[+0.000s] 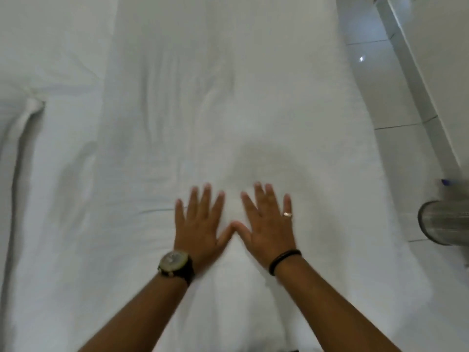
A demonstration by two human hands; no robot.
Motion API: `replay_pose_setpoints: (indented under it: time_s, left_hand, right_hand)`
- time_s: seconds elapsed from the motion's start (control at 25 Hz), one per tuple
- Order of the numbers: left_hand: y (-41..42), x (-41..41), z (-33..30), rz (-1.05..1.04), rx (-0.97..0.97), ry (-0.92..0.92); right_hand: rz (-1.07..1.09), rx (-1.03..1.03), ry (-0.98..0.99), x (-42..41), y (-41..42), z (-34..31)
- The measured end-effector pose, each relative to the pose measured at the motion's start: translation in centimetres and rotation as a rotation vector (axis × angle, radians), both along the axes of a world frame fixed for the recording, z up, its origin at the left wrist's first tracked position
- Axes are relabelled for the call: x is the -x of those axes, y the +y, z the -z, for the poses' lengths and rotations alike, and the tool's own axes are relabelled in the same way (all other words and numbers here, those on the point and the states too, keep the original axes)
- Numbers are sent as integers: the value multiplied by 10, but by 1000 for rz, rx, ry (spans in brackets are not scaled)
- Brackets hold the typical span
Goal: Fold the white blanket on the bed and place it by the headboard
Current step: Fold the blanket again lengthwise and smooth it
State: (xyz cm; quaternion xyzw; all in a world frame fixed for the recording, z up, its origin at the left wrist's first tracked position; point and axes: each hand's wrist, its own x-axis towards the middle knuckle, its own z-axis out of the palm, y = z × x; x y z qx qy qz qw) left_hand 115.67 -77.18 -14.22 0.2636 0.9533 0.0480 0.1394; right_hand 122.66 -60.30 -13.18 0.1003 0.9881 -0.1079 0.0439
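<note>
At the far left, rumpled white bed linen (38, 123) is seen beside the soft, lightly creased white blanket (228, 85), laid as a long strip running away from the person. Upon its near end the left hand (200, 224), watch-strapped, and the right hand (269, 224), ringed, are pressed flat, fingers splayed, nothing gripped, thumbs touching. Glossy floor tiles (380, 85) are seen rightward.
</note>
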Motion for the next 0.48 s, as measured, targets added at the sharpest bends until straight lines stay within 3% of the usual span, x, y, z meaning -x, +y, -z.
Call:
replay_pose_setpoints:
  time_s: [0.08,0.16,0.28,0.36,0.48]
  left_hand:
    - [-51,-30,4,-4,70,29]
    - [-127,-39,-1,-174,125,36]
    - [-205,-57,-13,-221,200,-39]
    - [-217,-74,-20,-321,178,-106]
    - [-226,-107,-34,-806,-42,-170]
  right_hand:
    - [147,-36,-80,-52,38,11]
    - [322,-92,-132,-111,85,5]
    - [405,-93,-290,-166,122,-6]
    - [636,171,-250,-187,129,-14]
    - [1076,742,-189,-213,157,-19]
